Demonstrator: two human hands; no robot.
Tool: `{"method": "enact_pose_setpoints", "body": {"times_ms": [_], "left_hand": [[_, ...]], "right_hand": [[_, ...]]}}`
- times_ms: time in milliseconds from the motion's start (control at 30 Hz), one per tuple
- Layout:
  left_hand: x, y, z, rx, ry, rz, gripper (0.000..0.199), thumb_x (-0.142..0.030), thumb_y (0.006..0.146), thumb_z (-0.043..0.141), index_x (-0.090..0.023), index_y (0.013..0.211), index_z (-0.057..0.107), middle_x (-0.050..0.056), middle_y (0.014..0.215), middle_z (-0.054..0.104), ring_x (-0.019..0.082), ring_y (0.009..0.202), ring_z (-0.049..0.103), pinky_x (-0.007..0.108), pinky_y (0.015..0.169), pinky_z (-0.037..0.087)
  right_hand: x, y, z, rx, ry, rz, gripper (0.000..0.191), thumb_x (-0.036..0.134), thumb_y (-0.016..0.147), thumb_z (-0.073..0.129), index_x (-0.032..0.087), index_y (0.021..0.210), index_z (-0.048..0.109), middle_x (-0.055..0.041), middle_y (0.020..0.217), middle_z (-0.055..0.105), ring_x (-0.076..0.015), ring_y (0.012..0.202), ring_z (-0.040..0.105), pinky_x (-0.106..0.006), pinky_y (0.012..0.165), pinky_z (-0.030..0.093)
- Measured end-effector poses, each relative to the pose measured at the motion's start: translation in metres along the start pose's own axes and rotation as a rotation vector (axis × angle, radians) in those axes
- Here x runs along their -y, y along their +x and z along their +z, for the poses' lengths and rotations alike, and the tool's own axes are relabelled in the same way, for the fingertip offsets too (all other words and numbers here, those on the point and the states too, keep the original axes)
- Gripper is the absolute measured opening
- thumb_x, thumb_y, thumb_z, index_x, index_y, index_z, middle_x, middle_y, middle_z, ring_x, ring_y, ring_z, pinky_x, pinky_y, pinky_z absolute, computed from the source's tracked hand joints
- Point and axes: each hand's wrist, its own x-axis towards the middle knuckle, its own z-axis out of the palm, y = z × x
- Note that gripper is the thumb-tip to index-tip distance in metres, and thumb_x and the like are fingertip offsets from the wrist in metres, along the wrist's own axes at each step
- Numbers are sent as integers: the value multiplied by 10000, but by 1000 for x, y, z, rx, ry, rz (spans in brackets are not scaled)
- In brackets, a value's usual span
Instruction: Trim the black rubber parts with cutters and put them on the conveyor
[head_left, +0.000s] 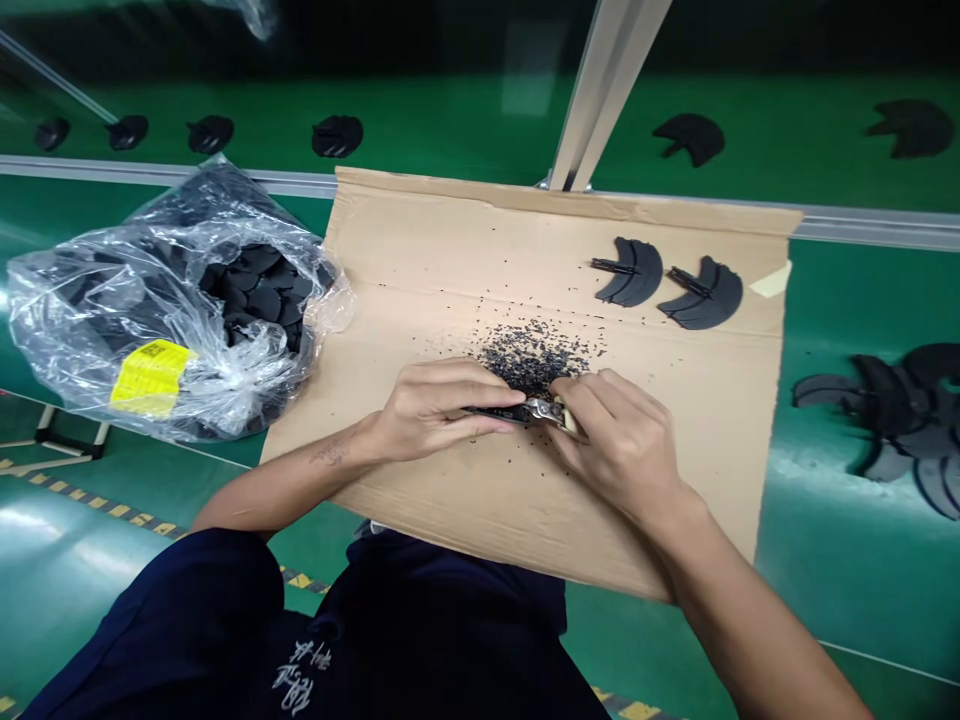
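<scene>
My left hand (442, 410) rests on the cardboard sheet (427, 240), its fingers closed around a thin black piece (491, 411) that is mostly hidden. My right hand (622, 450) grips a small metal hand tool (544, 411) with a cream-coloured handle, and the tool's tip meets the black piece. Just beyond both hands lies a heap of black crumbs (532, 355). Two curved black moulded parts (630, 272) (705, 293) lie on the cardboard at the far right, each with a thin stem.
To the left sits a clear plastic bag (97, 300) of black parts, with a yellow label (152, 377). A loose pile of black parts (892, 415) lies on the green surface at right. More black parts (337, 136) sit beyond a metal rail (150, 172).
</scene>
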Motion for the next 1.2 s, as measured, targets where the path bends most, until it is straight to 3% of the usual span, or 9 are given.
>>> {"method": "enact_pose_setpoints", "body": {"times_ms": [233,400,600,767,867,1000,1067,1200], "left_hand": [[4,-2,0,16,45,100,274,-199,862,790,-160,1127,735,80,914,788,127,811,736,258,745,617],[2,1,-3,21,141,104,295,-204,877,772,-185,1166,716,66,925,774,119,792,710,251,717,595],[0,-1,-2,85,241,92,310,-229,916,722,-190,1221,681,59,944,761,130,816,693,273,738,584],[2,-4,-1,131,289,51,370,-225,936,688,-198,1302,640,51,961,733,130,847,674,276,771,582],[3,-2,-2,88,305,35,348,-223,922,706,-186,1265,660,56,962,735,136,856,672,281,768,577],[3,2,-2,36,273,2,263,-240,916,728,-158,1164,694,58,948,757,142,865,688,301,811,572],[3,3,-3,38,231,10,237,-236,930,710,-152,1151,687,61,967,759,140,894,701,288,818,580],[5,0,-6,111,350,67,171,-208,957,652,-152,1117,669,78,1012,748,168,951,711,312,843,610]], "right_hand": [[5,-1,5,0,-10,25,221,97,935,516,189,759,611,-24,628,630,-160,591,527,-298,565,393],[-2,-5,7,-3,211,123,188,94,920,504,187,836,643,-40,719,696,-157,636,618,-275,593,446],[-5,-1,5,8,-55,96,147,141,916,546,154,971,682,-75,755,689,-210,682,589,-331,607,421],[-2,-1,6,24,-124,79,189,165,930,559,145,1067,687,-86,803,707,-224,736,595,-349,628,421],[-3,-1,4,21,13,139,195,161,927,557,144,1076,680,-96,850,730,-226,742,625,-349,649,469],[0,1,3,6,383,212,155,243,931,639,179,1071,661,-82,937,752,-210,804,687,-333,724,539],[2,3,3,-12,431,181,96,236,938,631,191,1017,664,-62,866,735,-192,753,669,-322,691,523],[8,2,3,-119,183,15,88,132,922,603,185,934,671,-35,720,660,-169,641,556,-331,593,399]]}}
